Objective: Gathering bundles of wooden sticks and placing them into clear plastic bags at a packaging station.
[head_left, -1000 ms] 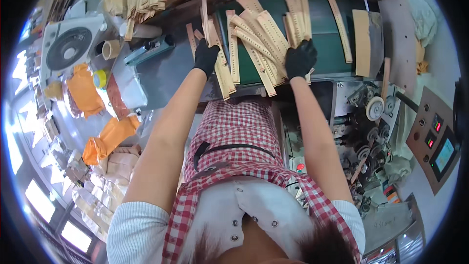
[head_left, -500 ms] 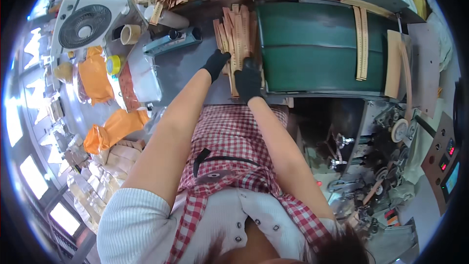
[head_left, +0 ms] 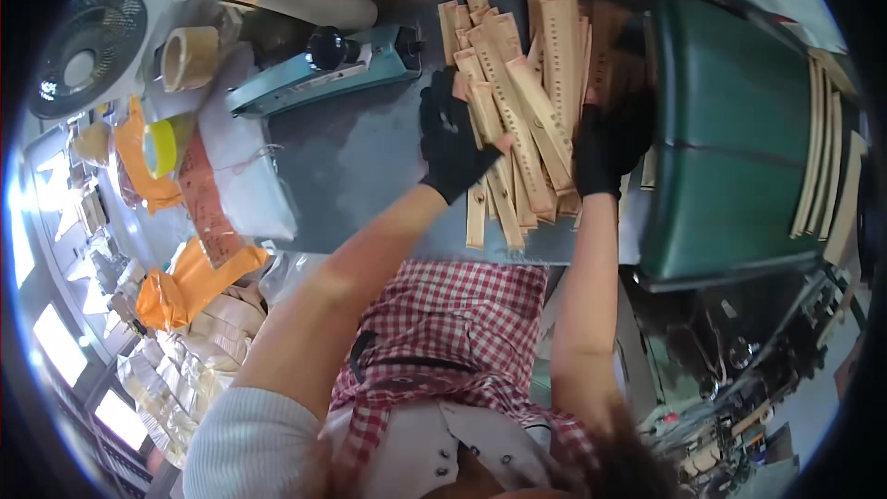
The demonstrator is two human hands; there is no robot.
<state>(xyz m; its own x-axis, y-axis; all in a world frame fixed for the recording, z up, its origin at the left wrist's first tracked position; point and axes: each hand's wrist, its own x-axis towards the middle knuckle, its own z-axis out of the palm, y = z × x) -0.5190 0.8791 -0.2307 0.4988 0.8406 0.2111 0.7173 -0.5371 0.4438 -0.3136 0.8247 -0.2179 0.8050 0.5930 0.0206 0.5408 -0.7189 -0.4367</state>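
A loose bundle of long, narrow brown paper packets [head_left: 513,120] lies on the grey worktop in front of me, some crossing at angles. My left hand [head_left: 453,143], in a black glove with bare fingertips, is closed around the bundle's left edge, its thumb over several packets. At the right side, my right hand [head_left: 614,143], gloved the same way, presses in with its thumb against the packets; its other fingers are dark and hard to make out. Just right of that hand stands the end of a green conveyor belt [head_left: 730,139].
Left of the bundle sits a blue-grey bench device with a black knob [head_left: 323,48]. Beyond it are a tape roll [head_left: 189,60], a yellow tape roll [head_left: 161,150], a fan [head_left: 88,55] and clear plastic bags [head_left: 245,176]. More packets [head_left: 818,152] lie on the belt's far right.
My view has moved closer to the worktop and leftward along the belt. Both hands have spread farther apart around the bundle, and its packets now fan out more loosely.
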